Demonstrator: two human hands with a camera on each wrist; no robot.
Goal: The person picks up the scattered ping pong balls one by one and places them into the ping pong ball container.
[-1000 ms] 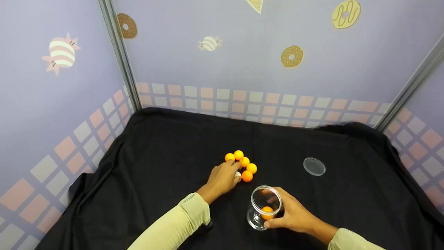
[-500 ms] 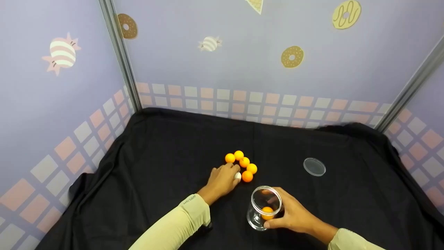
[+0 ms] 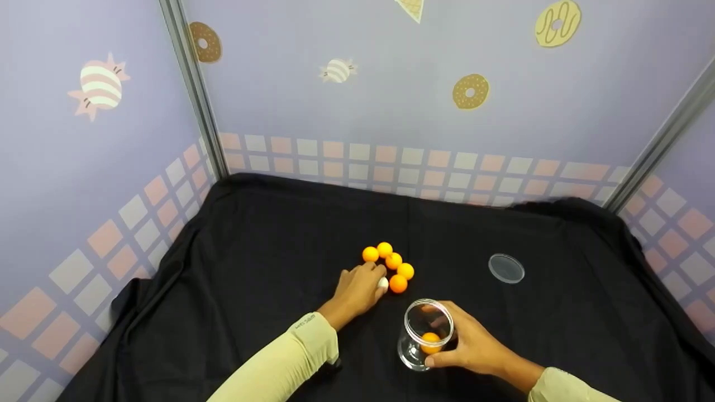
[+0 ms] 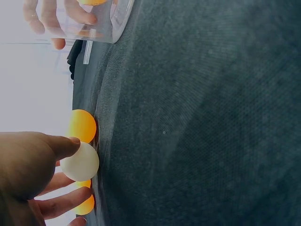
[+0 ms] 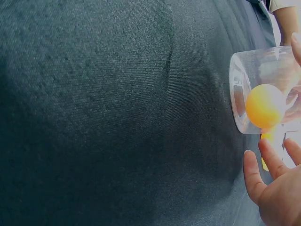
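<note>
My left hand [image 3: 359, 287] pinches a white ping-pong ball [image 4: 80, 161] between thumb and fingers, low at the black cloth. Several orange ping-pong balls [image 3: 398, 283] lie in a curved row just beyond and beside that hand. My right hand [image 3: 475, 345] holds a clear jar [image 3: 410, 357] around its right side, thumb in front and fingers behind. The jar stands upright on the cloth with its mouth uncovered. One orange ball [image 5: 265, 106] is inside it, near the bottom.
A clear round lid [image 3: 506, 268] lies flat on the black cloth [image 3: 290, 234], to the right of the balls. Patterned lilac walls [image 3: 391, 111] enclose the surface at the back and sides. The cloth bunches into folds along the left edge.
The left hand's fingers have drawn back slightly from the orange balls and closed in around the white ball. The right hand and the jar have stayed put.
</note>
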